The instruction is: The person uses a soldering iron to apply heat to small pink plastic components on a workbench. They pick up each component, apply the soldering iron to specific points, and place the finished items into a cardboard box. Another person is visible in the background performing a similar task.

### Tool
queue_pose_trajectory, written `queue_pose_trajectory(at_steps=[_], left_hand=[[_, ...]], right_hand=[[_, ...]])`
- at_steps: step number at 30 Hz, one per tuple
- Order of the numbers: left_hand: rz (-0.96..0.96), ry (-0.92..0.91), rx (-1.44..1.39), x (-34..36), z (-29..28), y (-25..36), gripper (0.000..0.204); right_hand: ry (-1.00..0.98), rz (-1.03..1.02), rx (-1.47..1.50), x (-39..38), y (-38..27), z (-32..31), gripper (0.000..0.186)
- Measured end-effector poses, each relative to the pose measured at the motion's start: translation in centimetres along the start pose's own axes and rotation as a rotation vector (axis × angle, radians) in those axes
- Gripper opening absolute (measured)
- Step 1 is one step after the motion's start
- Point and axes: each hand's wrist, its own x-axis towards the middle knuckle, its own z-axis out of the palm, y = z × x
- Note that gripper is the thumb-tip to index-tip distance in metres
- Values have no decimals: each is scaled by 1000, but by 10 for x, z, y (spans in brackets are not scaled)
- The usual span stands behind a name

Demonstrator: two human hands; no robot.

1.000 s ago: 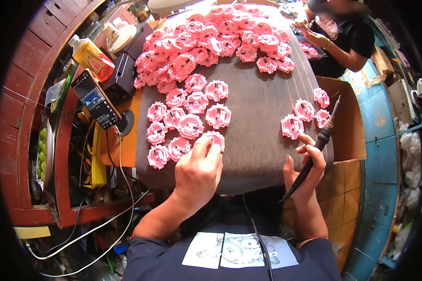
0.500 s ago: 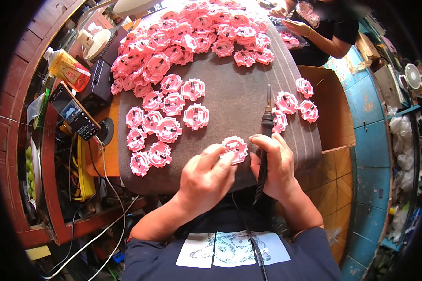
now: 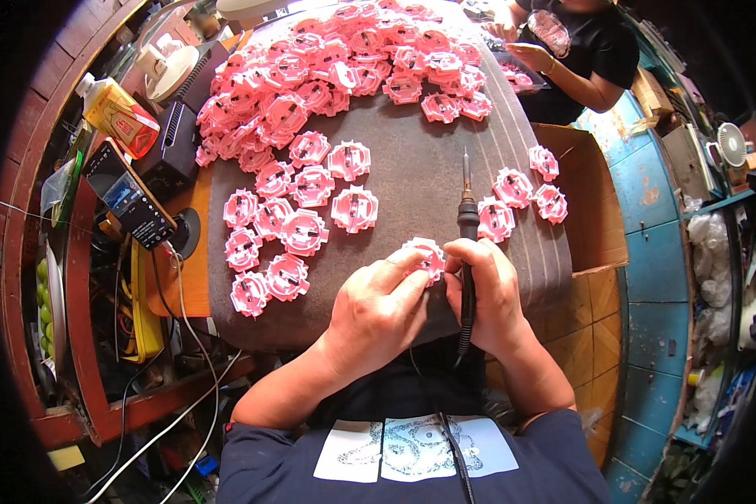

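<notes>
Between my hands, near the front edge of the dark work mat (image 3: 412,168), lies a pink notched plastic part (image 3: 429,257) with a small black piece in it. My left hand (image 3: 374,302) is closed, its thumb and fingertips pinching this part's near left side. A soldering iron (image 3: 467,223) with a black handle is gripped in my right hand (image 3: 497,294). Its metal tip points up and away from me, clear of any part. My right fingertips come close to the pink part; whether they touch it I cannot tell.
A large heap of similar pink parts (image 3: 290,67) covers the far left of the mat. Several lie spread at left (image 3: 304,232), others at right (image 3: 512,187). A phone on a stand (image 3: 134,202) and an orange bottle (image 3: 122,118) stand left. Another person (image 3: 580,59) works at the far right.
My left fingers have closed further over the pink part, hiding more of it. The soldering iron and my right hand have shifted slightly left, toward the part. The view has moved a little.
</notes>
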Motion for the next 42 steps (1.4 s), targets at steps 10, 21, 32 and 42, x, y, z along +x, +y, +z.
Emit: queue_pose_trajectory(at_steps=[10,21,32,42], left_hand=[[48,6,10,-5,5,-9,37],[-152,20,-149,-3,11,-7,25],[-190,65,-183,-1,11,-9,13],[-210,80,-167,-2,8,-6,24]], right_hand=[[34,-67,7,-7,-7,3,55],[62,9,150,-5,-7,10,52],[239,-273,-31,-12,-10,19,52],[169,-245,-62,-11,-8,26,58]])
